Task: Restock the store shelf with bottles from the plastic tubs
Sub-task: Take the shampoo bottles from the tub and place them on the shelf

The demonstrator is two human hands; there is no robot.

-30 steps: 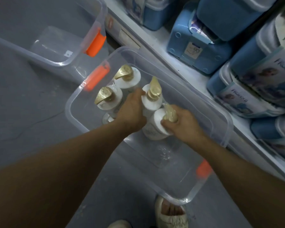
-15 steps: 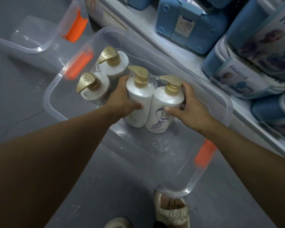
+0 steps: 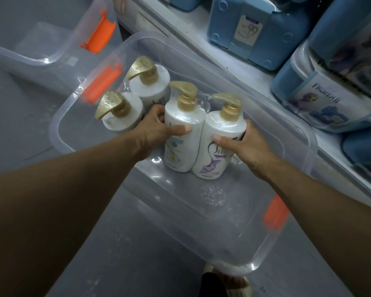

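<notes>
While I look down, my left hand (image 3: 156,127) wraps its fingers (image 3: 179,129) tight around one white bottle with a gold pump (image 3: 181,125), and my right hand (image 3: 244,146) grips the white bottle with the purple picture (image 3: 219,142) right beside it. These two bottles touch each other and lean a bit toward me. See-through wrap covers their gold tops.

Both bottles are inside the clear plastic tub (image 3: 306,142) that sits on the grey floor (image 3: 19,116). Two more white bottles stand in the far left corner of this tub, one at the back (image 3: 148,82) and one in front of it (image 3: 120,112). My left hand is just beside them. Near me, the tub's bottom is bare, so there is open room there. It has an orange handle on the far end (image 3: 101,82) and one on the near end (image 3: 275,213).

Another clear tub (image 3: 51,58) sits to the left, close to the first one. I see no bottles in it.

On my right, the white shelf edge (image 3: 201,48) runs along the long side of my tub, very close to it. Blue boxes (image 3: 255,33) and blue round tubs with pictures on them (image 3: 321,103) fill that shelf. My foot in a pale sandal (image 3: 234,284) peeks out under the near end of the tub.
</notes>
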